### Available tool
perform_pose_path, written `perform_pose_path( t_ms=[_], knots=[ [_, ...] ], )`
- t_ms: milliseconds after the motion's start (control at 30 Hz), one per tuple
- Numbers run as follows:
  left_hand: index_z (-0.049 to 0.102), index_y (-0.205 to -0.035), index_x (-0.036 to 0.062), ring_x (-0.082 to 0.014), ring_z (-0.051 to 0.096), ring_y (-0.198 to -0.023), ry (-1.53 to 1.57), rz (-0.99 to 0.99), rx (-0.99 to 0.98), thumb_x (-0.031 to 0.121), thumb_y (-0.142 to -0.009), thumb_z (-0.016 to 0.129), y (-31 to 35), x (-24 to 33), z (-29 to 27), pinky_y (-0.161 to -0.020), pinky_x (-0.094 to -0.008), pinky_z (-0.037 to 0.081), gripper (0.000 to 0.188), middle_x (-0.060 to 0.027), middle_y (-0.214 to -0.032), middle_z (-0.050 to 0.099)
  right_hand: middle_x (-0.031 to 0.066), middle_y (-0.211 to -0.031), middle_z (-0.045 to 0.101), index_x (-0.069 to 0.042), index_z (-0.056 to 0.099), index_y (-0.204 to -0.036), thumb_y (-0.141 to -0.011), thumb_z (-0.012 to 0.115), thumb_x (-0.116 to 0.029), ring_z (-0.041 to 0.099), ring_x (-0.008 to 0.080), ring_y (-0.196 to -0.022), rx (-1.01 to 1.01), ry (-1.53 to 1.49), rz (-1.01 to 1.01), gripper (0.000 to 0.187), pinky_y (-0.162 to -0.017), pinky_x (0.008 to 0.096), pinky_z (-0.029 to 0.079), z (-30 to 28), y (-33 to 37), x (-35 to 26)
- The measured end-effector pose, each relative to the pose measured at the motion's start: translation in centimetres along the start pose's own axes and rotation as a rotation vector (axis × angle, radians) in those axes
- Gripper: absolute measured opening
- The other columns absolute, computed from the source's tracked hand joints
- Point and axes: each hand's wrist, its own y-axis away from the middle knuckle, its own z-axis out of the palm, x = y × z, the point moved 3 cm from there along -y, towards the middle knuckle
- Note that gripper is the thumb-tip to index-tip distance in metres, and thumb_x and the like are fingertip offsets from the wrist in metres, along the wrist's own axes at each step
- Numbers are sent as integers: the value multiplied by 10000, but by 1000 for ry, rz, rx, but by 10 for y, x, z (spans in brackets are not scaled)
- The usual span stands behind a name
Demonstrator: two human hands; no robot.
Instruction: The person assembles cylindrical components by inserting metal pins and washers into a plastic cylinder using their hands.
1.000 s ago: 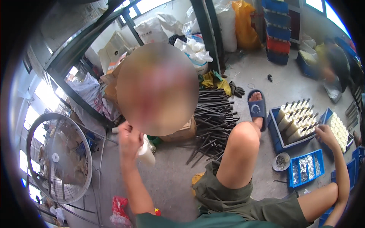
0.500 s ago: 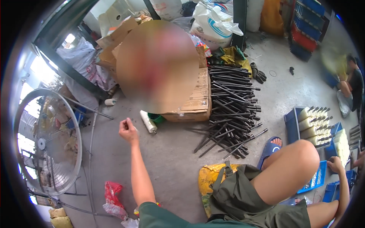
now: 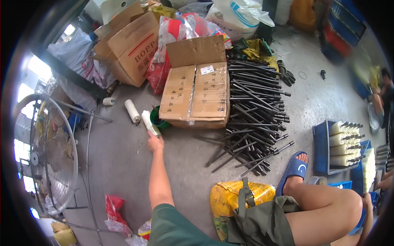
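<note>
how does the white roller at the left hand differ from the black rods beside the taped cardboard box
The white roller is pale and thick, while the black rods are dark and slim. The white roller is a single piece at the left hand; the black rods lie in a heap, many crossing, beside the cardboard box. Both are long, straight shapes.

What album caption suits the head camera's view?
Left hand at the near end of a white cylindrical roller, long thin black rods heaped beside a brown cardboard box.
</note>
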Motion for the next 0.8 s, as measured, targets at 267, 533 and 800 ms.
perform_pose_path(
  t_ms=[267,533,800],
  knots=[
    [567,-1087,-63,-442,637,-821,768,-398,570,394,-797,835,-43,-21,17,-747,-516,528,604,-228,-911,664,88,-777,677,-16,679,-1057,-955,653,-425,614,172,-603,-43,-26,32,423,-486,309,468,5,-35,1],
    [651,-1066,23,-266,600,-755,1484,-599,-103,346,-842,812,-25,19,9,-610,-440,495,424,-93,-967,646,80,-781,677,-24,680,-1067,-954,653,-437,608,163,-589,-93,-31,105,429,-468,297,458,16,-30,13],
    [624,-1181,-31,-401,602,-1132,1361,-595,-85,144,-827,710,-24,28,-4,-884,-730,452,404,-173,-1186,669,79,-787,689,-61,685,-1124,-956,642,-487,629,172,-622,-62,-83,-120,460,-558,351,530,20,-11,-11]
  ],
)
